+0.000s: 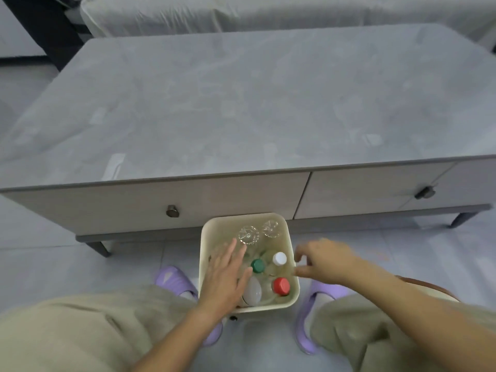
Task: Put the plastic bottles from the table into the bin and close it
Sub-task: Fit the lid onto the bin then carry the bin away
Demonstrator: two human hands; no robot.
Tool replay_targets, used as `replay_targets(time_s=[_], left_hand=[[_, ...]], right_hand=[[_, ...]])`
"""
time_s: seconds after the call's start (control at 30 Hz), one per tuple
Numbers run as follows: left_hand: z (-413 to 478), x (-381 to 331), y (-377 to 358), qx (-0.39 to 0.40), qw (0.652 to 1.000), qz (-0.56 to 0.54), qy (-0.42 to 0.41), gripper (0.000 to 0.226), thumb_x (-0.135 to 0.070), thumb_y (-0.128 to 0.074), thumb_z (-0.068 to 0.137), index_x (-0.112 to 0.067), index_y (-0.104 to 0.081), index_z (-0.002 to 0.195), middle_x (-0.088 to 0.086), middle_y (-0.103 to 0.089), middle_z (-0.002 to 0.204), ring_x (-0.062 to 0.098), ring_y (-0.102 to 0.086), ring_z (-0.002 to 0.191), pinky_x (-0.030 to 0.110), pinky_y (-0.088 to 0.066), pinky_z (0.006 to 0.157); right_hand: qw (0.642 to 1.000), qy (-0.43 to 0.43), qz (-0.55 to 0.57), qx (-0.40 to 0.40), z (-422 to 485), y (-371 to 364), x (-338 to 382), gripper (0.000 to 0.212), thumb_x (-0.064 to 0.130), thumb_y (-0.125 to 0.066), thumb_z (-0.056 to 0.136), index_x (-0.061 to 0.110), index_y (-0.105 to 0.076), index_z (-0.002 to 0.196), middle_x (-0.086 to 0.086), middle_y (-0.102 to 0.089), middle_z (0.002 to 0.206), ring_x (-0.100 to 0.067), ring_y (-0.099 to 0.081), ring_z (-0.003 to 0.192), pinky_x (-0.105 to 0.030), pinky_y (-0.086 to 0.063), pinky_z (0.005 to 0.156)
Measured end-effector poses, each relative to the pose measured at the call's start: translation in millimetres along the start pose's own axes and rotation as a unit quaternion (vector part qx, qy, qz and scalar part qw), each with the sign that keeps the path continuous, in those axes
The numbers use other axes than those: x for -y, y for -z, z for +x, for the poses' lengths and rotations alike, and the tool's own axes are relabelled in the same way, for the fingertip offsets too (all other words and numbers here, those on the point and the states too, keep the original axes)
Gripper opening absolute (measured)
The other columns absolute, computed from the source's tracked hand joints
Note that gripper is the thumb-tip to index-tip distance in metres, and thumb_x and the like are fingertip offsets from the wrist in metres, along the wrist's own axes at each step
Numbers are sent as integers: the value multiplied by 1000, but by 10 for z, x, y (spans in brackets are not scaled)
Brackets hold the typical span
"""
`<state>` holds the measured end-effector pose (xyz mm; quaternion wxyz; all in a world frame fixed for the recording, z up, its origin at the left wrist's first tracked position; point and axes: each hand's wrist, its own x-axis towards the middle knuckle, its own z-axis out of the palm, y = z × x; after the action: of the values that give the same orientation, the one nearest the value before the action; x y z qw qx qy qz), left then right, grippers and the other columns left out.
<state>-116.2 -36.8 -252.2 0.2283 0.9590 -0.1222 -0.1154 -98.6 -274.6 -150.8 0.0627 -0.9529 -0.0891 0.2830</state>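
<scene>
A cream bin (291,238) stands on the floor in front of the grey table (241,103), between my feet. Several plastic bottles stand inside it: one with a green cap (258,265), one with a white cap (279,258), one with a red cap (281,285), two clear upturned bottle bases (248,235), and a white bottle (252,291). My left hand (225,277) lies flat, fingers spread, over the bin's left side. My right hand (324,260) hovers at the bin's right rim, fingers curled, holding nothing. No lid is visible.
The table has two drawers with round knobs (172,211) and thin legs (100,247). A covered sofa (268,12) sits behind it. My knees in beige trousers and purple slippers (171,280) flank the bin on the tiled floor.
</scene>
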Motion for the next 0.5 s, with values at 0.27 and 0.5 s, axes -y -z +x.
replay_targets(time_s=[0.27, 0.5], left_hand=[[-428, 180, -142, 32, 994, -15, 103, 75, -58, -26, 90, -27, 1, 152, -2, 5, 163, 26, -1, 150, 43, -14, 121], [-368, 251, 19, 7, 961, -136, 241, 70, -18, -47, 93, -9, -9, 151, 14, -28, 155, 31, -34, 139, 37, -37, 105]], right_hand=[[1000, -15, 6, 21, 143, -675, 349, 21, 23, -49, 88, 15, -61, 103, -11, -67, 109, -32, -62, 99, -32, -38, 66], [996, -48, 49, -53, -64, 109, -142, 58, 62, -46, 86, 37, -39, 138, -1, -66, 117, -24, -59, 112, -36, -49, 85]])
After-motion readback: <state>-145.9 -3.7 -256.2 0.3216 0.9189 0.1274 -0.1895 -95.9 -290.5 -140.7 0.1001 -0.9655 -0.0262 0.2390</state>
